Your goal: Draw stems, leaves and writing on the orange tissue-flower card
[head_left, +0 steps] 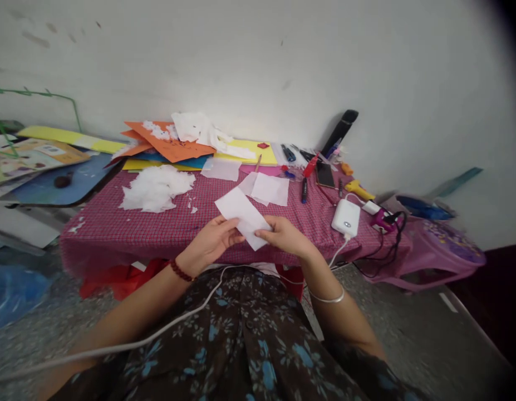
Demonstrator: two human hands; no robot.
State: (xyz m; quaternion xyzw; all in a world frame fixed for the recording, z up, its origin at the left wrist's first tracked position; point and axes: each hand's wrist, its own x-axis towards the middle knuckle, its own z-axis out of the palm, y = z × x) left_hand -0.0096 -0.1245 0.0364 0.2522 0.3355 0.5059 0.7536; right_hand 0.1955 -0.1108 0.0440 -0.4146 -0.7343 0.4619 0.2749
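Note:
Between my two hands is a rectangular piece of white paper [244,213], tilted above the table's front edge. My left hand [214,238] pinches its lower left side, thumb on top. On the lower right corner, my right hand [283,234] grips the same paper with the thumb over it. Just beyond, a few white paper sheets [274,188] lie overlapping on the checked tablecloth [199,228]. A pencil [258,162] rests behind them. To the left sits a fluffy heap of white torn paper or tissue [157,187], with small scraps near it.
Orange sheets [174,146] and yellow card stand stacked at the back. On the right are a dark marker [304,190], a red tube [310,165], a yellow glue gun [359,190], a white power bank [346,218] and cables. A white cord [157,336] crosses my left arm. A pink stool [437,253] stands right.

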